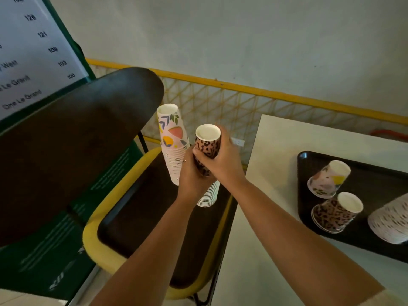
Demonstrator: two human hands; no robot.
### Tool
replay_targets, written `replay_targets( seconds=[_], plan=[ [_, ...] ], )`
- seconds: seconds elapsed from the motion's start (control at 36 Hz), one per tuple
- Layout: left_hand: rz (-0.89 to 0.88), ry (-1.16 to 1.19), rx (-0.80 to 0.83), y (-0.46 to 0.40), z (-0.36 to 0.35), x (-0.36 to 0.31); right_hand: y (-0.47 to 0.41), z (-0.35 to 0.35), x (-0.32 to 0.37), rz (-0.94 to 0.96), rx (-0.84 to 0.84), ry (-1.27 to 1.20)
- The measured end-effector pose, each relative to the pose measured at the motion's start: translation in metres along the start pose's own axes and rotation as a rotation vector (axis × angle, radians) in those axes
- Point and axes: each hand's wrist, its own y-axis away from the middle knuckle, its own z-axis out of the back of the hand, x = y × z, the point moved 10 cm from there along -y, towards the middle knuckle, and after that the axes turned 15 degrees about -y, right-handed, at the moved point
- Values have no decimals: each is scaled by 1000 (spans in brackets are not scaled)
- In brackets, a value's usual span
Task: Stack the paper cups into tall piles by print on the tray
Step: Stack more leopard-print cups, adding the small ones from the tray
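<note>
While hands (205, 166) grip, leopard stack (207, 149) (upturned) tilts.

The tall pile held up on the left (173, 146) shows pale pink cups printed with green and navy leaves, coral and yellow shapes; the pile beside it (207, 149) wears a brown-and-black leopard print; both show white rims. The tray (309, 195) on the white table (276, 146) is black; the chair (106, 206) is yellow-edged with a dark brown seat.
</note>
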Motion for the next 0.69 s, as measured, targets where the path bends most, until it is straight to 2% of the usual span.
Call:
replay_targets(
  seconds=[0.17, 0.39, 0.69],
  plan=[
    [-1, 64, 43, 3, -10, 12, 5, 5, -7, -40, -79, -23],
    [123, 114, 132, 11, -34, 49, 8, 18, -19, -91, -132, -38],
    [213, 42, 216, 21, -60, 89, 15, 40, -27, -140, -176, -67]
  ],
)
